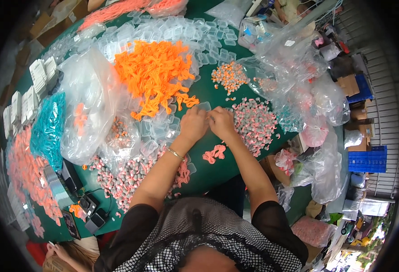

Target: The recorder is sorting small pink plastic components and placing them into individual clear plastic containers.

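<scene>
My left hand [193,123] and my right hand [221,123] meet fingertip to fingertip over the green table [208,170], both pinching a small clear plastic case [205,106]. A heap of orange cords [156,75] lies just beyond my left hand. A pile of small pink-and-grey pieces [254,124] sits right of my right hand. A few loose pink cords [214,153] rest on the table between my forearms. A gold bracelet circles my left wrist.
Several empty clear cases [177,34] cover the far table. Clear plastic bags [88,106] lie at left beside teal cords [50,129], pink cords [31,177] and a second pink-grey pile [127,177]. More bags [308,86] crowd the right. Another person's hand [56,249] shows at lower left.
</scene>
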### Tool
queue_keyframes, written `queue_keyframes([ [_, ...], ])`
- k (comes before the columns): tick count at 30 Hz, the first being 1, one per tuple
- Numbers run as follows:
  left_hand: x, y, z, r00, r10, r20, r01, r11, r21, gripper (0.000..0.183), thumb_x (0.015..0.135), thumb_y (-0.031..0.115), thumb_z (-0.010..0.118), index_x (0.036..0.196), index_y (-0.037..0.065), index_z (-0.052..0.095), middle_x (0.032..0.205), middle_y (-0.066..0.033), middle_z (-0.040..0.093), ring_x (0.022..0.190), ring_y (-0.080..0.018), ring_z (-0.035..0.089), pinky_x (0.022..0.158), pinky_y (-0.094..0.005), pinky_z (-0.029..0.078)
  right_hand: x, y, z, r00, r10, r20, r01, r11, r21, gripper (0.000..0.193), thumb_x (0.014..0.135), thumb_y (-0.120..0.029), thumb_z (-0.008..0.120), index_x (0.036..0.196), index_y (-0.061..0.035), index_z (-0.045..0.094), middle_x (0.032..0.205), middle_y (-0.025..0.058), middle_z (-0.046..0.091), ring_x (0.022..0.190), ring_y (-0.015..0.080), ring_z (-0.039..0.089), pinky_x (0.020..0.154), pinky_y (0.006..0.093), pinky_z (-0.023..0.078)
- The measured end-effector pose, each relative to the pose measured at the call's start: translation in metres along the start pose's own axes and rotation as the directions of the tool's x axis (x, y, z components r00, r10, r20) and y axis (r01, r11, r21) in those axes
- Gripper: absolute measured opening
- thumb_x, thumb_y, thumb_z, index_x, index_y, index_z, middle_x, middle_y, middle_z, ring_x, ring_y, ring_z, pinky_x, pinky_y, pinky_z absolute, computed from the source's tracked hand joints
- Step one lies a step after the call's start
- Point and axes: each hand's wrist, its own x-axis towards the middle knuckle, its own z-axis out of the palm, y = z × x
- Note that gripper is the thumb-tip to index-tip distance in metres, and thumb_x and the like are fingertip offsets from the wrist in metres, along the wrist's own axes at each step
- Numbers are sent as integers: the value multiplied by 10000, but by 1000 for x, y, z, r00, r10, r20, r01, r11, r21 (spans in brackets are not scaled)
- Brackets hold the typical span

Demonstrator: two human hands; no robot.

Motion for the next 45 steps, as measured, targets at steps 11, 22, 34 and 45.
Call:
queue_keyframes([
  [11,2,-4,11,999,-6,44,5,1000,11,430,633,67,753,1033,78,594,1041,-110,546,990,-314,562,816,-386,503,11,7,-11,988,-152,-16,151,988,-41,75,727,-130,640,801,-143,646,764,40,589,754,265,588,675,429,401],
  [22,1,-4,3,998,43,56,-44,999,16,422,598,51,763,989,39,605,1035,-103,547,961,-297,571,761,-378,524,91,11,16,982,-7,190,-18,992,127,203,745,-158,698,939,-119,653,867,68,623,823,252,644,688,390,511],
  [34,1,-2,2,999,6,53,-4,999,-51,472,609,20,747,1062,44,615,1079,-108,568,1005,-314,573,836,-375,496,100,-2,26,951,-108,289,70,988,138,140,725,-145,683,859,-126,647,868,54,621,772,268,629,661,400,501],
  [45,-1,-3,4,998,55,-25,-56,998,-19,356,621,31,725,965,34,632,952,-119,558,894,-308,600,736,-389,523,86,22,11,990,25,141,-74,931,356,135,749,-91,686,873,-80,634,812,92,619,741,292,627,655,388,499],
])
